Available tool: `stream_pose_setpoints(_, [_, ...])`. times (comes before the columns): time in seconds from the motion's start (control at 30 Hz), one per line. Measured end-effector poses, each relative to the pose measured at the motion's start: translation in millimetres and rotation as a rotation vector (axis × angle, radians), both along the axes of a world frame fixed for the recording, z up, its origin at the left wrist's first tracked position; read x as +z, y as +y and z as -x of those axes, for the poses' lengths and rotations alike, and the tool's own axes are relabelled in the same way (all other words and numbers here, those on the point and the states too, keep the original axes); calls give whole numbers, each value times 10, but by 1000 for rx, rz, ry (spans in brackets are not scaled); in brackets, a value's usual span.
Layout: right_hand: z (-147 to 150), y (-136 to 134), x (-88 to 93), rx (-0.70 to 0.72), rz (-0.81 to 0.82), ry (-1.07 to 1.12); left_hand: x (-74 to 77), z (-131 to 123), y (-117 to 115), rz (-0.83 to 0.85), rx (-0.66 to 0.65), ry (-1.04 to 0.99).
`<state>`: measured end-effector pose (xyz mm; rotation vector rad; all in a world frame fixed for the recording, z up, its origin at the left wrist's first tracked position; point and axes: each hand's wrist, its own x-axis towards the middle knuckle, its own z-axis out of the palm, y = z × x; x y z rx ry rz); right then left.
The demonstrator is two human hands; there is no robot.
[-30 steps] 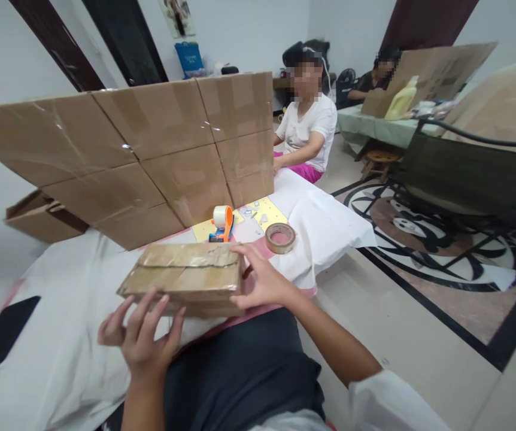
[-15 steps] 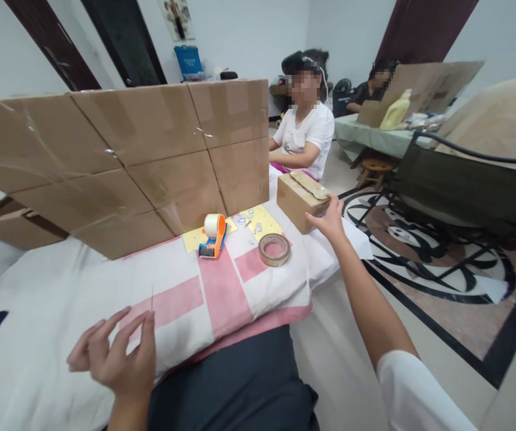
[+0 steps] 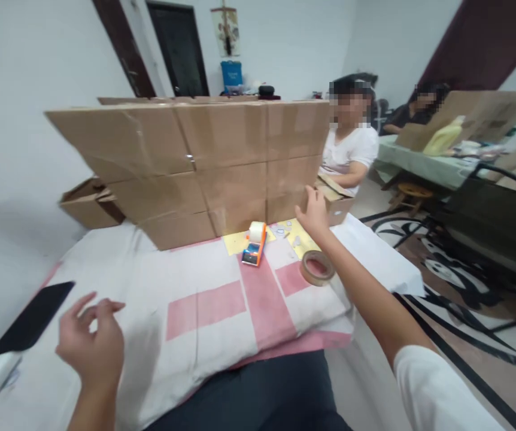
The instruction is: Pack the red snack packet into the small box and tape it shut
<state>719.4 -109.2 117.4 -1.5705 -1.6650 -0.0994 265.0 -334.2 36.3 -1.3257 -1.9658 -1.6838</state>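
Observation:
My left hand (image 3: pixel 91 341) is raised over the pink and white cloth at the lower left, fingers curled but apart, with nothing visible in it. My right hand (image 3: pixel 314 212) reaches forward with its fingers apart, beside a small cardboard box (image 3: pixel 339 209) that it partly hides; nothing is held. Stacked cardboard boxes (image 3: pixel 231 188) form a wall behind the hands. An orange and blue tape dispenser (image 3: pixel 254 244) lies before the stack on the cloth. Nearer my right forearm is a roll of brown tape (image 3: pixel 317 267).
A person in a white shirt (image 3: pixel 352 149) sits behind the small box, another (image 3: pixel 419 108) at a far table. An open box (image 3: pixel 91 203) stands left of the stack. A black flat object (image 3: pixel 33 317) lies at the left edge; a dark chair (image 3: pixel 486 221) stands right.
The view has swung left. My right hand has left the small box's near corner and moved to its left side. My left hand has moved left; the thin strand at its fingers no longer shows.

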Motion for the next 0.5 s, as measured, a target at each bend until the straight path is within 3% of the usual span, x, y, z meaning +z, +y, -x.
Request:
stream_pose_setpoints(0.07, [770, -111, -14, 288, -58, -15, 105, 380, 116, -162, 52, -214])
stream_pose_setpoints(0.13, [1578, -211, -65, 577, -70, -21, 159, 793, 297, -215, 108, -325])
stream_pose_setpoints(0.27, [3106, -336, -244, 1012, 30, -1, 70, 1563, 826, -176, 248, -432])
stream_pose_setpoints(0.37, [4133, -257, -423, 1115, 228, 106, -74, 1968, 1342, -93, 288, -472])
stream_pose_setpoints(0.5, [5340, 176, -610, 1011, 492, 349, -198, 2294, 2135, 42, 371, -486])
